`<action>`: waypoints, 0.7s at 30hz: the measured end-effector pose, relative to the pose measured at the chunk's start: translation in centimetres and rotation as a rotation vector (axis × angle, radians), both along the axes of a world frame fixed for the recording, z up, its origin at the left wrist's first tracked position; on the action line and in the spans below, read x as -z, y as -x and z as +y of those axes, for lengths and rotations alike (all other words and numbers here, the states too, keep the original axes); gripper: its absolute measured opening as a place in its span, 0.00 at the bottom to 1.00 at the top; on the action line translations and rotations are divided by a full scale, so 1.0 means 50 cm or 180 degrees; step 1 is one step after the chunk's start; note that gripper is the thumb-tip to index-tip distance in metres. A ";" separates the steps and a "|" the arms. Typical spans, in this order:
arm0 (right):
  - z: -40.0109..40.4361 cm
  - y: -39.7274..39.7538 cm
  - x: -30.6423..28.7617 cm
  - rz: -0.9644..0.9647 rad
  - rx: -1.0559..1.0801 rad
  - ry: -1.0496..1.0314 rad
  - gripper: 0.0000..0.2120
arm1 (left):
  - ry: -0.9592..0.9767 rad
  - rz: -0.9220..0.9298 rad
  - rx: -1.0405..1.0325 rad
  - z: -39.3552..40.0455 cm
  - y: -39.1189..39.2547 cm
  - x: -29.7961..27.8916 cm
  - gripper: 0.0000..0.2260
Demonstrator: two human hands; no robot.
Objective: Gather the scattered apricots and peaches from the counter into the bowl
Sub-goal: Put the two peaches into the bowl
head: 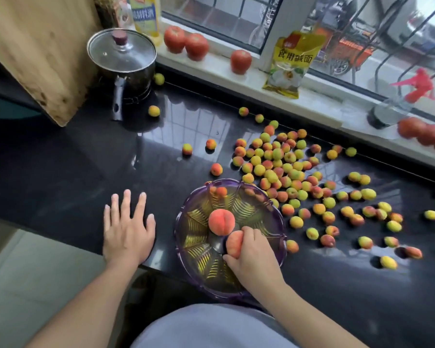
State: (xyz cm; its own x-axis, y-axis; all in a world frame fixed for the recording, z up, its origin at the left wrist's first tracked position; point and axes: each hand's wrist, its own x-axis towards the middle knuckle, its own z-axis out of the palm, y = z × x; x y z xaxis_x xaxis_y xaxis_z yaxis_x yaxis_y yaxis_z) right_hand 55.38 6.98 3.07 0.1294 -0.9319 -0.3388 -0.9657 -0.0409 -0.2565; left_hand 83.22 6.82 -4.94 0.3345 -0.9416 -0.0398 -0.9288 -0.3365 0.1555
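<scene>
Over the purple bowl (pixel 276 257) the right hand (pixel 254 252) was down inside the rim, fingers curled round a peach (pixel 234 243) and holding it just above the bowl's floor, right beside the one peach (pixel 221 221) that already sat near the middle. That looked like the moment of setting it down, and the job had barely begun: apart from those two, the bowl held nothing that could be made out for sure, while a small fruit or two showed at its far rim, inside or seen through the glass, hard to say. The left hand (pixel 127 231) lay flat on the dark counter (pixel 73 172) to the left of the bowl, fingers spread wide, gripping nothing. The apricots (pixel 281 169) were strewn in a thick patch beyond and to the right of the bowl, with strays far out toward the lidded pot (pixel 122 56) and along the windowsill edge. The risk from here, as a judgement: let go too high and the held peach could knock the resting one and bruise both. The bowl stood close to the counter's near edge, so a heavy push on its rim might tip it off. And the round apricots on that glossy surface could roll away from a careless sweep, some over the edge
</scene>
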 end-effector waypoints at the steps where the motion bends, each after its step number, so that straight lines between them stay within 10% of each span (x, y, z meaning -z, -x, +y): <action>1: 0.002 -0.004 0.000 0.0000 -0.0029 -0.0025 0.28 | -0.0006 -0.0002 -0.0003 0.000 0.000 0.000 0.28; 9: 0.009 -0.028 0.005 0.0145 -0.0195 0.0273 0.24 | -0.0014 0.0014 0.0010 -0.001 -0.003 0.001 0.28; 15: -0.006 -0.002 -0.032 -0.0211 0.0122 -0.0288 0.45 | -0.0030 -0.0022 0.0016 -0.003 -0.006 0.009 0.28; 21: -0.083 0.055 -0.110 -0.0712 0.0388 0.0447 0.19 | 0.0106 0.0066 -0.0082 -0.042 -0.018 -0.016 0.27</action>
State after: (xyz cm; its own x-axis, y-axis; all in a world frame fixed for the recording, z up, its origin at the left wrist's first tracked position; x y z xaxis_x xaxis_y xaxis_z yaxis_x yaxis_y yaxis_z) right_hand 52.64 2.83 8.56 0.0705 -0.9810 -0.1809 -0.8858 0.0218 -0.4636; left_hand 84.10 4.73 -4.14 0.3580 -0.9336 -0.0155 -0.9164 -0.3545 0.1860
